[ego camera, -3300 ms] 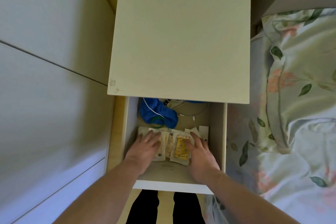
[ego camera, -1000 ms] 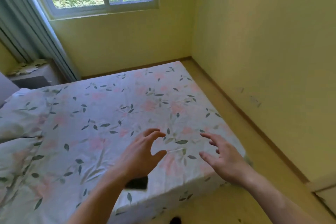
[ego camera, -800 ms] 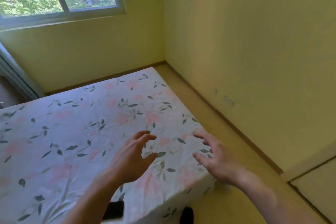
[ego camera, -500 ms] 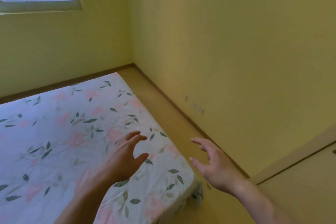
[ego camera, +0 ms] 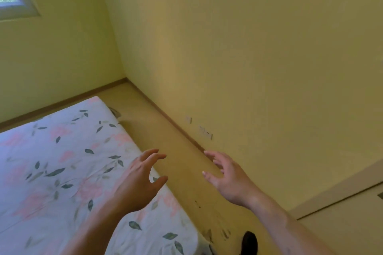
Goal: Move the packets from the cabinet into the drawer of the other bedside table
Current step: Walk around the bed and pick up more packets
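Head view: left hand hovers over the bed corner, fingers spread and loosely curled, holding nothing. Right hand hovers over the floor just beside the bed, fingers relaxed, empty. Packets can't be located in this view.

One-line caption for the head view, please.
Both hands, left and right, held out empty above the foot of the floral-sheeted bed and the floor, no packets in sight.
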The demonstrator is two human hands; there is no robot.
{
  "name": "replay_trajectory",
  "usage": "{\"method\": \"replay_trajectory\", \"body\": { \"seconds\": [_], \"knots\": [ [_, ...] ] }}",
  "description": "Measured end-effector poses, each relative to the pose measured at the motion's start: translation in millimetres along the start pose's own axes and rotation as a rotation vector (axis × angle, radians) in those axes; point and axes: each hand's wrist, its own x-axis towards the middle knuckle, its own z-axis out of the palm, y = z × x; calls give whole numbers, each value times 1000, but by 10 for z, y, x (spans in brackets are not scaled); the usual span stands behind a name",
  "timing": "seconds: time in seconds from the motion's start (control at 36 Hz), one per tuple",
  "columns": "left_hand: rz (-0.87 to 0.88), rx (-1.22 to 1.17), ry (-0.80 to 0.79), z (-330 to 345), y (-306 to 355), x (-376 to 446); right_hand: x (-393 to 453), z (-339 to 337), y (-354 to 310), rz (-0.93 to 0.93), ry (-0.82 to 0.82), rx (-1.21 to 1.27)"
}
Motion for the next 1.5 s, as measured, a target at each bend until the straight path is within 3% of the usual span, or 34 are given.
{"method": "replay_trajectory", "body": {
  "seconds": [0.39,0.56,0.78,0.97,1.19,1.5],
  "knots": [
    [-254,-54,139,361,1272,1732,1813,-1903,741,-161,-204,-114],
    [-348,-47,210,216,1370,1960,2520,-2105,599,-258,-294,-133],
    [-579,-4,332,-86,1041,1918,3269,-1717,-14,-443,-494,-149],
    [-665,-48,424,-373,439,2413,4128,-1475,-440,-526,-529,-181],
    [-655,-90,437,-960,-459,3381,5297,-1151,-1071,-489,-494,-196],
    [-468,-57,382,-2068,-1232,5096,6956,-1017,-1623,-417,-438,-150]
  ]
}}
